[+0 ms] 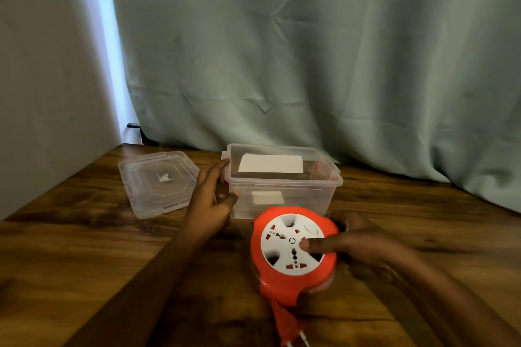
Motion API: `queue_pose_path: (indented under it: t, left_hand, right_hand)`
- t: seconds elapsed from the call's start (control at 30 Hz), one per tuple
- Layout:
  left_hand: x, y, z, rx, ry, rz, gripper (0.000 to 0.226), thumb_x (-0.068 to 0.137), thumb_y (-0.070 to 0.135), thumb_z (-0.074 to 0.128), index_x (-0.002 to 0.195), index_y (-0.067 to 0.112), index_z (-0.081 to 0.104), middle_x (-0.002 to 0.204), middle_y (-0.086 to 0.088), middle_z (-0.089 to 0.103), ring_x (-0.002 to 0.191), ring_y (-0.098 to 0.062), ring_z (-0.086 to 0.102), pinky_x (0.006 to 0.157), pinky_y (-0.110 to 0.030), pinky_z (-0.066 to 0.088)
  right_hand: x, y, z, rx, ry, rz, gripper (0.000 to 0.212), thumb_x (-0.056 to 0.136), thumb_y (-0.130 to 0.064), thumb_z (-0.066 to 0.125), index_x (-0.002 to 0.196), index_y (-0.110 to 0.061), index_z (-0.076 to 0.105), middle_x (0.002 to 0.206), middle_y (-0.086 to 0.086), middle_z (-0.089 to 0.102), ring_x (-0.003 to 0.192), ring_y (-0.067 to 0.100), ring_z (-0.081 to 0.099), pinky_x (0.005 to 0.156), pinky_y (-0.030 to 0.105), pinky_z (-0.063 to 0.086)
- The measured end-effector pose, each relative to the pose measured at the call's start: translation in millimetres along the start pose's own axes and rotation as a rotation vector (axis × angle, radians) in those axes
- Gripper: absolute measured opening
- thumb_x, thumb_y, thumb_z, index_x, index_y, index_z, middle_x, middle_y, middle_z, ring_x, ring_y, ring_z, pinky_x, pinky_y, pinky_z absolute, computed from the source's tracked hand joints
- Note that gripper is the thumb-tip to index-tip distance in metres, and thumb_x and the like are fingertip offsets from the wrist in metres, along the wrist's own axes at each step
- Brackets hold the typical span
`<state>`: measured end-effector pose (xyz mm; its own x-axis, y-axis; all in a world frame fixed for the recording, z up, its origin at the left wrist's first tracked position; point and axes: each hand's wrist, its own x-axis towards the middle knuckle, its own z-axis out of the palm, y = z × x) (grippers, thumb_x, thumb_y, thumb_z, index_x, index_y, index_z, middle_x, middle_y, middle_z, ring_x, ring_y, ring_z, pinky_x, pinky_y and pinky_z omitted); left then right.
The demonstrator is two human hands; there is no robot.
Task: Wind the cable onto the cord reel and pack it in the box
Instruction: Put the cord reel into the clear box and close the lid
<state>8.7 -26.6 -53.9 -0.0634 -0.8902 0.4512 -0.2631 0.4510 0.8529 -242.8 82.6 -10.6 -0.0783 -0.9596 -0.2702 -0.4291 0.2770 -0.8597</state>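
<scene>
Head view: the right hand (363,245) grips the round orange cord reel with a white socket face (293,250), thumb across its face, just before the open clear plastic box (284,186) on the wooden desk (84,248). The left hand (214,197) rests straight fingers on the box's left wall. The reel's orange plug (287,327) hangs below; a clear lid (159,183) lies left.

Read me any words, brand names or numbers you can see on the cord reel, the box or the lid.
None can be read.
Cord reel: its white socket face has only red and dark marks, no legible letters.
Plastic box: the white labels look blank.
Lid: a white smudge at its middle, too blurred to read.
</scene>
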Motion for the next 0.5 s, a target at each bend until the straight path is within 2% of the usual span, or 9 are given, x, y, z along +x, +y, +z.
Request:
queue_pose_path:
  t: [0.07, 0.1, 0.17, 0.23, 0.33, 0.43, 0.5]
  left_hand:
    - [1.6, -2.0, -0.7, 0.002, 0.003, 0.012, 0.067, 0.092, -0.001, 0.067, 0.15, 0.024, 0.044, 0.147, 0.007, 0.041, 0.12, -0.004, 0.049, 0.096, -0.016, 0.048]
    - [2.0, -3.1, -1.8, 0.004, 0.009, 0.014, 0.066, 0.092, 0.002, 0.069, 0.149, 0.025, 0.045, 0.143, 0.009, 0.042, 0.113, 0.002, 0.051, 0.088, -0.008, 0.045]
    - [2.6, -4.9, -2.3, 0.004, 0.028, 0.03, 0.064, 0.09, 0.013, 0.074, 0.147, 0.027, 0.046, 0.136, 0.015, 0.044, 0.106, 0.015, 0.051, 0.077, -0.002, 0.045]
    - [2.3, -6.3, -0.8, -0.001, 0.04, 0.05, 0.064, 0.089, 0.024, 0.077, 0.146, 0.028, 0.048, 0.133, 0.017, 0.046, 0.108, 0.012, 0.053, 0.078, -0.004, 0.046]
    - [2.9, -6.2, -0.3, -0.022, 0.045, 0.045, 0.065, 0.088, 0.027, 0.078, 0.146, 0.028, 0.049, 0.134, 0.016, 0.048, 0.111, 0.001, 0.054, 0.084, -0.012, 0.048]
    - [1.9, -4.6, -2.1, 0.016, 0.042, 0.051, 0.065, 0.087, 0.034, 0.078, 0.145, 0.028, 0.05, 0.137, 0.015, 0.047, 0.114, 0.0, 0.05, 0.088, -0.012, 0.042]
    - [0.7, -3.8, -3.0, 0.017, 0.037, 0.051, 0.064, 0.087, 0.038, 0.076, 0.145, 0.028, 0.05, 0.139, 0.015, 0.047, 0.12, -0.003, 0.047, 0.091, -0.013, 0.039]
  right_hand:
    - [-6.3, -5.3, -0.6, 0.099, -0.028, -0.035, 0.068, 0.065, -0.008, 0.094, 0.127, -0.011, 0.067, 0.108, 0.009, 0.082, 0.096, 0.028, 0.08, 0.079, 0.042, 0.067]
    - [-9.8, -10.2, -3.3, 0.091, -0.02, -0.085, 0.065, 0.064, -0.006, 0.093, 0.125, -0.011, 0.068, 0.107, 0.008, 0.082, 0.095, 0.026, 0.08, 0.079, 0.042, 0.067]
    - [-20.3, -28.1, -15.3, 0.027, 0.042, -0.236, 0.061, 0.059, -0.011, 0.092, 0.117, -0.016, 0.072, 0.106, 0.002, 0.083, 0.092, 0.02, 0.081, 0.073, 0.035, 0.067]
    - [-33.6, -55.0, -32.4, -0.076, 0.117, -0.41, 0.064, 0.053, -0.019, 0.092, 0.114, -0.02, 0.075, 0.104, -0.003, 0.083, 0.093, 0.018, 0.08, 0.073, 0.031, 0.067]
    - [-50.5, -107.2, -54.3, -0.263, 0.26, -0.649, 0.067, 0.054, -0.018, 0.092, 0.119, -0.024, 0.075, 0.1, -0.005, 0.083, 0.091, 0.008, 0.078, 0.073, 0.021, 0.064]
    - [-52.9, -157.5, -67.1, -0.565, 0.387, -0.865, 0.072, 0.065, -0.021, 0.092, 0.133, -0.023, 0.069, 0.115, -0.013, 0.074, 0.097, 0.006, 0.074, 0.083, 0.018, 0.06]
    - [-42.5, -183.1, -70.0, -0.758, 0.378, -0.949, 0.07, 0.072, -0.024, 0.089, 0.138, -0.023, 0.066, 0.123, -0.013, 0.067, 0.103, 0.006, 0.066, 0.082, 0.013, 0.052]
